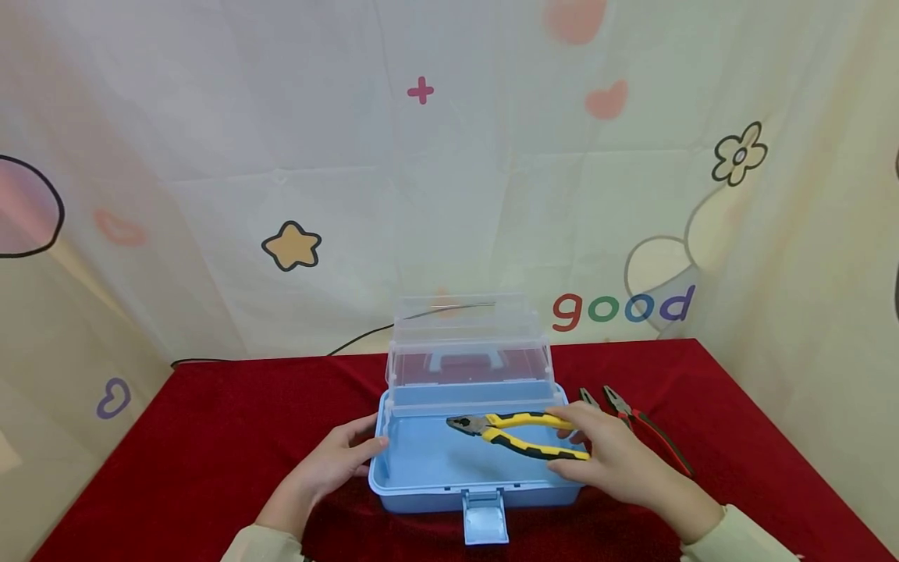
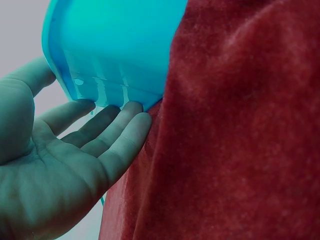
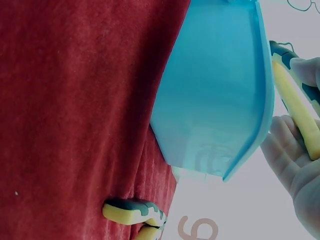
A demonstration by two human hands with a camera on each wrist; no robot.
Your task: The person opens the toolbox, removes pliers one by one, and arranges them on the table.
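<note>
A table with a soft red velvet cloth (image 1: pixel 211 437) stands in front of a pale cream curtain (image 1: pixel 492 195). The curtain has little pictures on it: a yellow star (image 1: pixel 292 247), a pink plus sign (image 1: pixel 420 90), pink hearts (image 1: pixel 607 100), a flower with a black outline (image 1: pixel 739 154) and the colourful word "good" (image 1: pixel 622 307). A thin black cable (image 1: pixel 344 343) runs along the back edge of the table. The light is soft and even.

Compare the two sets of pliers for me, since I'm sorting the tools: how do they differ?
The yellow pliers have yellow-and-black handles; the red pliers have red-and-black ones. The yellow pliers are over the open blue box, held by the right hand, while the red pliers lie untouched on the red cloth to its right. Both have metal tips and paired handles.
</note>
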